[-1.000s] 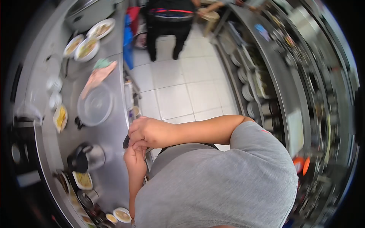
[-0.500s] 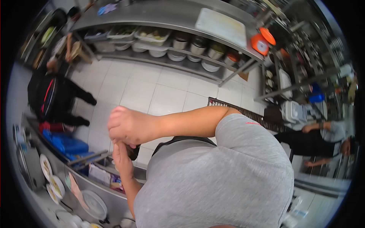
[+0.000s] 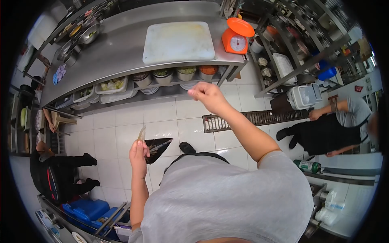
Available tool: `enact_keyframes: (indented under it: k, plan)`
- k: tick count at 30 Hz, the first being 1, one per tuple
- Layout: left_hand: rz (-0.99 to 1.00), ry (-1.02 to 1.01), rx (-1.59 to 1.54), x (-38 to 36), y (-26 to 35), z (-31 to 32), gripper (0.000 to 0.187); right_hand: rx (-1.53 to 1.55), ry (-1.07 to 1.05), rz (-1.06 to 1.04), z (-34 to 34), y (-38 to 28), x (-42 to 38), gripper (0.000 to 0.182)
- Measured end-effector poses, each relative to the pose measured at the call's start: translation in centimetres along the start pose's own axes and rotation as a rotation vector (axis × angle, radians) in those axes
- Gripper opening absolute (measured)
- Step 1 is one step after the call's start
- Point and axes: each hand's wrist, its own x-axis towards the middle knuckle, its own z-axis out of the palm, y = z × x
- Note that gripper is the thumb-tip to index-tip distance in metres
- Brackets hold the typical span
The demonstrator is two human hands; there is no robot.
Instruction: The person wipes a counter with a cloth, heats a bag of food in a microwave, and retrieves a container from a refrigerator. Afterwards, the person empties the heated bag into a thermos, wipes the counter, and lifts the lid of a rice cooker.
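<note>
Black glossy sheet (image 3: 157, 149): roughly triangular, held over the tiled floor (image 3: 166, 130); its left edge is lost behind fingers, and the pale marks across it are too blurred to make out

Left hand (image 3: 139, 156): closed in a grip on the black glossy sheet

Translucent strip (image 3: 142, 133): juts up above the same fingers; whether it joins the sheet I cannot tell

Right hand (image 3: 210, 97): raised well apart from the left, fingers bent; the palm is turned from view, so I cannot tell how far it is closed or if it holds anything

Steel table (image 3: 125, 30): bears a white cutting board (image 3: 179, 42) and, just beside it, an orange kitchen scale (image 3: 238, 36) with a dial too small to read

Lower shelf: food tubs (image 3: 186, 73) partly hidden by the tabletop

Co-worker on the right (image 3: 324, 131): dark apron, head blurred at the dark rim

Plate (image 3: 79, 237): cut off at the bottom edge
</note>
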Motion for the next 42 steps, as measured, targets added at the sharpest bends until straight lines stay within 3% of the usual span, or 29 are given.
enact_keyframes:
  k: [1,4,6,8,11,14,16,19,20,23,26,28,29,30,31,32,36,37,38,42]
  plan:
    - [-0.009,0.011,0.008,1.2,0.0,0.7,0.032,0.004,0.026,0.02,-0.9,0.3,1.5,0.017]
    - [0.018,0.059,0.091,4.1,0.0,1.8,0.032,0.092,0.051,-0.19,0.0,-0.5,6.7,0.021]
    - [-0.008,0.131,0.088,5.8,0.3,2.2,0.032,0.012,-0.133,-0.175,1.7,-1.4,9.8,0.025]
    - [-0.009,0.171,0.11,7.9,0.4,2.4,0.032,-0.02,-0.276,-0.438,2.9,-2.9,11.8,0.024]
    - [0.003,0.198,0.158,11.8,-0.4,2.9,0.032,-0.111,-0.616,-0.544,1.4,-4.7,14.4,0.024]
    - [-0.056,0.179,0.099,16.3,-2.1,4.3,0.032,-0.132,-0.664,-0.419,-4.6,-4.3,17.2,0.024]
    - [-0.099,0.126,0.126,19.7,-3.1,5.4,0.032,-0.157,-0.474,-0.362,-11.3,-3.0,19.2,0.024]
    - [-0.218,0.044,0.118,24.2,-3.6,7.2,0.032,-0.226,0.166,0.051,-23.4,-0.1,21.3,0.021]
    - [-0.241,0.03,0.134,25.5,-3.3,8.2,0.033,-0.341,0.416,0.047,-28.1,4.1,22.8,0.021]
    - [-0.308,-0.007,0.179,28.6,-2.7,11.8,0.033,-0.872,0.401,0.16,-39.8,13.2,27.8,0.035]
    - [-0.37,0.039,0.226,31.7,-2.1,15.7,0.031,-1.312,0.148,-0.195,-42.8,19.7,33.7,0.047]
    - [-0.397,0.097,0.235,32.4,-2.5,17.3,0.029,-1.604,-0.257,-0.217,-43.3,22.5,38.5,0.04]
    - [-0.427,0.124,0.218,32.8,-2.8,18.1,0.03,-1.533,-0.288,-0.422,-45.1,28.4,41.0,0.035]
    - [-0.437,0.105,0.2,33.2,-2.8,18.8,0.03,-1.373,-0.214,-0.594,-44.2,28.2,42.3,0.034]
    - [-0.363,0.128,0.264,33.3,-3.0,19.4,0.03,-1.484,-0.537,-0.616,-45.1,30.6,44.6,0.03]
    - [-0.37,0.118,0.233,33.8,-3.6,19.8,0.03,-1.154,-0.197,-0.994,-45.3,33.1,45.9,0.021]
    - [-0.423,0.185,0.159,34.1,-2.4,20.6,0.03,-1.704,-0.752,-0.297,-42.9,30.0,47.8,0.02]
    - [-0.428,0.191,0.17,34.5,-2.0,20.7,0.03,-1.711,-0.733,-0.311,-44.4,31.0,48.3,0.023]
    - [-0.436,0.185,0.179,34.8,-1.9,20.5,0.03,-1.631,-0.464,-0.596,-47.8,32.9,48.3,0.024]
    - [-0.421,0.195,0.164,36.5,-5.0,20.2,0.031,-1.682,-0.281,-0.507,-50.8,21.6,43.7,0.026]
